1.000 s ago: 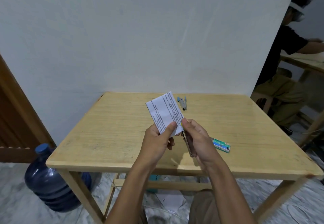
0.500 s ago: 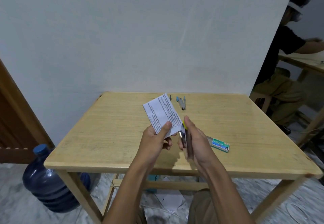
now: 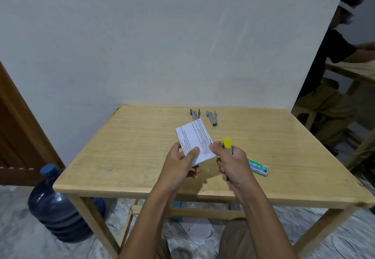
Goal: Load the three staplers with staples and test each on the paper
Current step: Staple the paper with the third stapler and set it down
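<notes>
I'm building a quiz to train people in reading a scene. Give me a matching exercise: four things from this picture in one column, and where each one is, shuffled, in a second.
Things
1. yellow-capped metal stapler
2. printed white paper slip
3. green cardboard staple box
4. dark blue plastic water jug

Places
A. on the floor beside the wooden table
B. pinched in the left hand
C. lying on the table
D. gripped in the right hand

Pairs: 1-D, 2-B, 3-C, 4-A
</notes>
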